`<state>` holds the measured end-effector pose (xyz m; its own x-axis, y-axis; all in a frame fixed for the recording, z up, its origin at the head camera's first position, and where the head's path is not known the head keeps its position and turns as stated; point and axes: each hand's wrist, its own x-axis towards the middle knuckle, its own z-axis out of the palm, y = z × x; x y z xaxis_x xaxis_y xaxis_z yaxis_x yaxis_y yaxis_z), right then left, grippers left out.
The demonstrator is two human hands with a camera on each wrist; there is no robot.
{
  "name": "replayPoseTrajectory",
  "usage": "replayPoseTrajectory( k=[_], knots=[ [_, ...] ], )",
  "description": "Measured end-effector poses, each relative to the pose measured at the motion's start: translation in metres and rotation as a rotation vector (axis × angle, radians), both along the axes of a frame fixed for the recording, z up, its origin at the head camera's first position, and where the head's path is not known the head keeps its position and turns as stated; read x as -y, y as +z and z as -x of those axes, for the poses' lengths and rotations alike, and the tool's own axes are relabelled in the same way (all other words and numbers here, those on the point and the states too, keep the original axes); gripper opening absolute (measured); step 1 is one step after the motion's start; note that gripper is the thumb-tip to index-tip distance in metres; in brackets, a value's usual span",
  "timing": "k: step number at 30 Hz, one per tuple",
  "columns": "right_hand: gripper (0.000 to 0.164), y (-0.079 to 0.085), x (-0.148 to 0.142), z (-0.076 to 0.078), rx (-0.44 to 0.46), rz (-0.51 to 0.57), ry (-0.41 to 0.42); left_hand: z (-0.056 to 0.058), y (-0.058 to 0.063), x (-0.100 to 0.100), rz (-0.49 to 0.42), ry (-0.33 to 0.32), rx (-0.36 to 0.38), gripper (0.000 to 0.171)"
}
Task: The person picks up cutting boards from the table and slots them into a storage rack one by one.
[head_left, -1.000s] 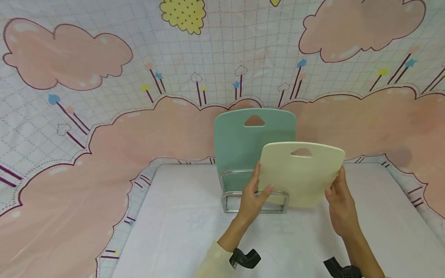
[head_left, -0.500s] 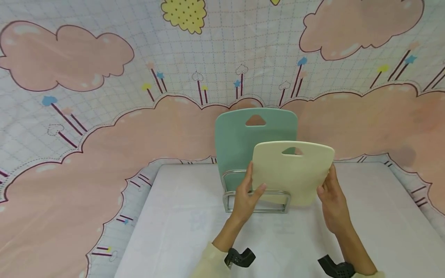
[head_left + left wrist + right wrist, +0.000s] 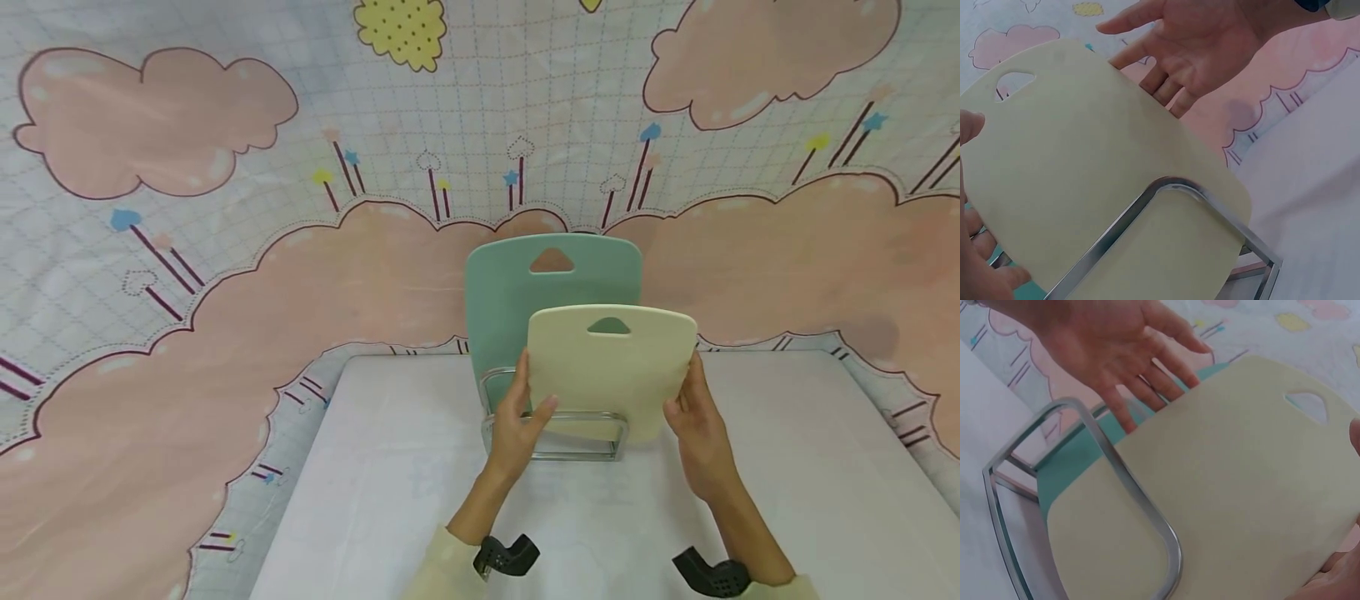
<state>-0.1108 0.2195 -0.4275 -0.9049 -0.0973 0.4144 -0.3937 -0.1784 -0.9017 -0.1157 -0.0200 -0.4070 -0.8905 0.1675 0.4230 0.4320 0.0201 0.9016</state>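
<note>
Both hands hold a pale yellow cutting board (image 3: pixel 611 367) upright by its side edges. My left hand (image 3: pixel 513 433) is at its left edge, with the thumb toward the front and the fingers reaching behind. On the opposite edge, my right hand (image 3: pixel 701 437) has its fingertips tucked behind the board, as the left wrist view shows. The board's lower part stands behind the front loop of a metal rack (image 3: pixel 577 456) and sticks out past its right side. A larger green cutting board (image 3: pixel 502 292) stands upright in the rack, behind the yellow one.
The rack stands on a white table (image 3: pixel 375 475) toward its far edge. Behind hangs a patterned cloth (image 3: pixel 375 275) with printed clouds. Each wrist wears a black camera mount, one on the left wrist (image 3: pixel 506 557) and one on the right wrist (image 3: pixel 711 573).
Both hands have moved the yellow cutting board to the left, so it overlaps more of the rack and the green board. The rack and green board stay in place.
</note>
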Motion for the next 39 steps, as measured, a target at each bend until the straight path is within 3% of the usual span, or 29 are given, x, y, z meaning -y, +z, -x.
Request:
replayPoseTrajectory(
  k=[7, 13, 20, 39],
  knots=[
    [0.071, -0.006, 0.010, 0.003, -0.003, 0.013, 0.034, 0.000, -0.003, 0.011, 0.003, 0.028, 0.000, 0.068],
    [0.074, -0.005, 0.021, 0.005, 0.012, -0.039, 0.047, 0.000, -0.007, 0.020, -0.001, 0.058, 0.020, 0.067],
    [0.073, -0.007, 0.030, 0.010, -0.037, -0.065, 0.063, 0.003, -0.009, 0.030, -0.019, 0.062, 0.015, 0.067],
    [0.081, -0.022, 0.043, 0.013, 0.010, -0.206, 0.007, -0.004, -0.019, 0.040, 0.022, 0.128, -0.009, 0.066]
  ],
)
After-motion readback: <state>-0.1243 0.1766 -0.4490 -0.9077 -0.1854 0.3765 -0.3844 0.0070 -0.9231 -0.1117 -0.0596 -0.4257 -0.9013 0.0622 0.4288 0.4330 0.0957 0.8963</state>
